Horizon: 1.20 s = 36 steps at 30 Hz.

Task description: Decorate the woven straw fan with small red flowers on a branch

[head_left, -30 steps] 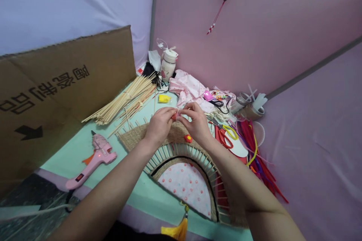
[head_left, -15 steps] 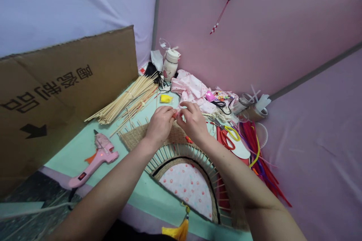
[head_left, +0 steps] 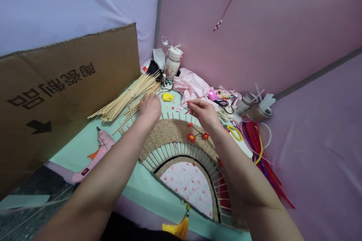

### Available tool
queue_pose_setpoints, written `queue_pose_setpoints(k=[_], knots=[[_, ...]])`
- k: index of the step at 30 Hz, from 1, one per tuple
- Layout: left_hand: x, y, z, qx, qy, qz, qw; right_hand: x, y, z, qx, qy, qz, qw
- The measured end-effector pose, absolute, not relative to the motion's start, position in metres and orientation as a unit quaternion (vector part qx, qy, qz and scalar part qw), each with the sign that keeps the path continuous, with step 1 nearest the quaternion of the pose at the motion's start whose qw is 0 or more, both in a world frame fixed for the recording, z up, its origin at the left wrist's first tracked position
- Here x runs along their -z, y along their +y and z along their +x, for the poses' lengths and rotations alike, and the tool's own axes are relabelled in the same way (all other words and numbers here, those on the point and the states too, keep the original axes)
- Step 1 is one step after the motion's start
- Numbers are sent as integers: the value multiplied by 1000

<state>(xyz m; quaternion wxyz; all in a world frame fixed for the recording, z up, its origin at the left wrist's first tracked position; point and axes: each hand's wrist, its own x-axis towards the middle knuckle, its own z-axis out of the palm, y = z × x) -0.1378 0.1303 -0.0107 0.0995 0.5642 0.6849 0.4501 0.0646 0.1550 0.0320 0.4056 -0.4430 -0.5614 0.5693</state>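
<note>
My right hand [head_left: 206, 115] is raised over the far edge of a woven fan [head_left: 169, 130], fingers pinched on a small red piece [head_left: 189, 102]. A thin dark sliver shows by its fingertips; I cannot make out what it is. My left hand [head_left: 150, 108] reaches to the fan's far left edge, beside a bundle of thin wooden sticks [head_left: 130, 98]. Its fingers bend downward and their tips are hidden. Red flowers [head_left: 191, 137] with a dark branch lie on the weave. The fan's inner half-circle [head_left: 186, 182] is white cloth with red dots, and a yellow tassel [head_left: 178, 229] hangs below.
A pink glue gun [head_left: 96, 158] lies left, before a cardboard panel [head_left: 70, 79]. Behind are a yellow packet [head_left: 167, 97], a white bottle [head_left: 172, 62] and pink cloth [head_left: 192, 84]. Yellow-handled scissors [head_left: 234, 132] and coloured pipe cleaners [head_left: 263, 162] lie right.
My hands have moved apart from their meeting point above the fan. The left went left toward the sticks, the right went right with the red piece. More of the red flowers now shows.
</note>
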Motion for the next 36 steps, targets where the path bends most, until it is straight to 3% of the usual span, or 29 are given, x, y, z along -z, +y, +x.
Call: queue_pose_setpoints(k=[3, 6, 9, 12, 19, 26, 36], knots=[[-4, 115, -113, -518, 656, 495, 239, -31, 149, 67, -501, -628, -439, 402], [-12, 97, -82, -578, 499, 333, 553, -32, 138, 68, -355, -734, -422, 396], [-9, 89, -63, -614, 394, 216, 650, -34, 127, 70, -223, -814, -393, 364], [-1, 90, -60, -647, 378, 165, 641, -36, 125, 75, -219, -840, -372, 330], [9, 87, -68, -693, 353, 144, 612, -40, 143, 85, -288, -786, -429, 339], [10, 81, -70, -671, 362, 130, 634, -33, 149, 84, -240, -822, -420, 301], [16, 78, -89, -755, 387, 79, 523, 1, 194, 38, -174, -863, -424, 213]])
